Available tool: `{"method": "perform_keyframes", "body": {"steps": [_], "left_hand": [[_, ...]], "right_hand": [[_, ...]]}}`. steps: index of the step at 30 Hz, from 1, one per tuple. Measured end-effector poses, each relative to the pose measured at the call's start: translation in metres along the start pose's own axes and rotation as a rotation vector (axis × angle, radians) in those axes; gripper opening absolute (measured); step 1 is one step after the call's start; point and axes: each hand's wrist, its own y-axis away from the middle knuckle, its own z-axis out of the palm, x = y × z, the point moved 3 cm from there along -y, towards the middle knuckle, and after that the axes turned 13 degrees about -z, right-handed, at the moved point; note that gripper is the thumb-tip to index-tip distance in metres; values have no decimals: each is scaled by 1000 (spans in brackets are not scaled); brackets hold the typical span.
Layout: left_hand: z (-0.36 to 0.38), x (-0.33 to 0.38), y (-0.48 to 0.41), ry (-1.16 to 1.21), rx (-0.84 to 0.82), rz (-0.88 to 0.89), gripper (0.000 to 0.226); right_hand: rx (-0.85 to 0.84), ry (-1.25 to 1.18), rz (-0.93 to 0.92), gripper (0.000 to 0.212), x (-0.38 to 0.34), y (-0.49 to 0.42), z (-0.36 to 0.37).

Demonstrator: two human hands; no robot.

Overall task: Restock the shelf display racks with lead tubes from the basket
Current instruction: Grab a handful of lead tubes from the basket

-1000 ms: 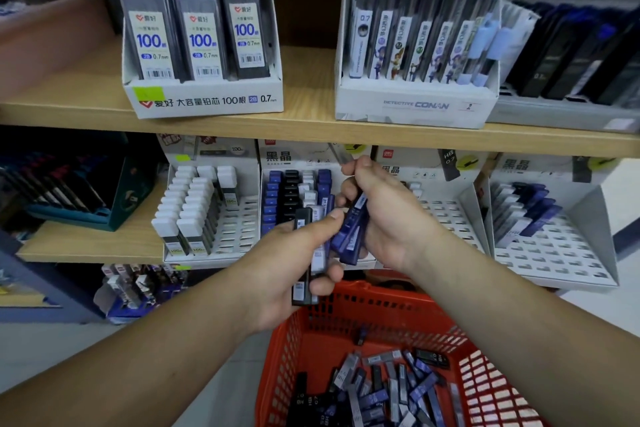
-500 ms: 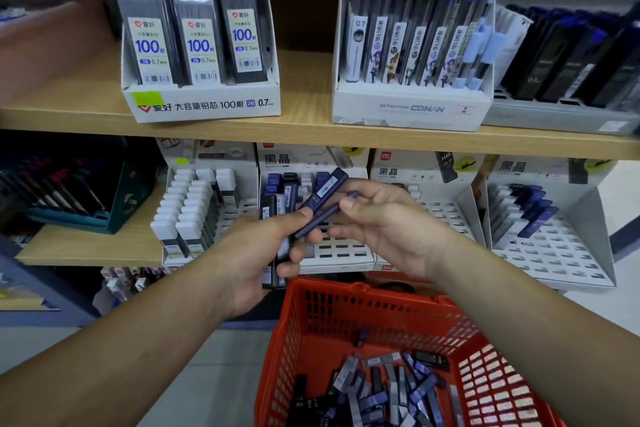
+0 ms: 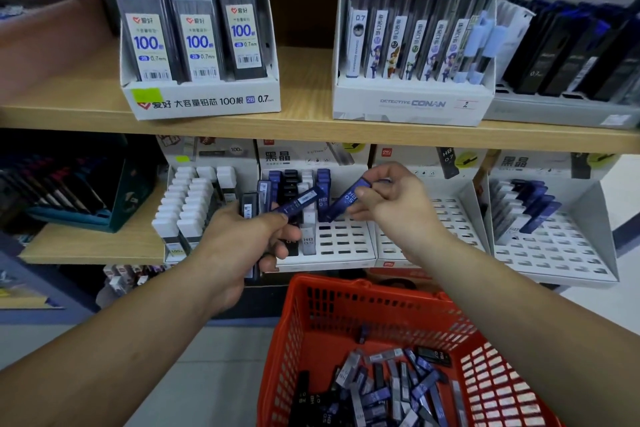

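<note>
Basket [image 3: 363, 315] before, below racks [image 3: 332, 246]

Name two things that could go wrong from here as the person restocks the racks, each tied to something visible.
1. The left hand grips several tubes, with one blue tube sticking far out; it could slip and fall outside the red basket.
2. The right hand pinches a single tube by its end near two look-alike white racks, the half-filled rack and the emptier rack; it might be slotted into the wrong one.

Basket [image 3: 332, 282] near end cut off at bottom edge, rack [image 3: 346, 258] above the basket partly behind right hand [image 3: 398, 208], lead tubes [image 3: 299, 200] with lower ends hidden inside left hand [image 3: 239, 246].
</note>
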Motion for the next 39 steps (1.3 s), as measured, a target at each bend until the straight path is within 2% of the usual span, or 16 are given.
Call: {"method": "perform_keyframes", "body": {"steps": [7,12,15,19,23,25,28,31,34,37,39], "left_hand": [[-7,0,-3,86,-1,23,16],[-8,1,-2,112,-42,-4,14],[-10,0,-1,97,-28,-8,8],[-11,1,-2,130,7,-24,24],[-11,2,-4,185,13,-72,42],[-11,2,-4,191,9,-77,42],[-11,3,-2,94,30,-45,36],[-6,4,3,-74,44,20,40],[3,8,9,-119,-11,77,37],[6,10,9,-116,-26,95,37],[5,9,8,-94,-55,65,27]], "right_hand": [[-146,117,-88,10,12,-8,18],[-271,212,-174,24,10,-12,25],[-287,299,-235,32,13,-14,24],[-275,356,-259,38,23,-13,22],[-242,345,-238,32,23,-14,22],[-249,326,-231,40,13,-13,22],[-364,284,-212,53,-13,-5,22],[-441,278,-249,29,-36,6,24],[-507,304,-285,16,-43,14,31],[-503,293,-231,17,-37,11,29],[-423,288,-164,16,-29,6,22]]}}
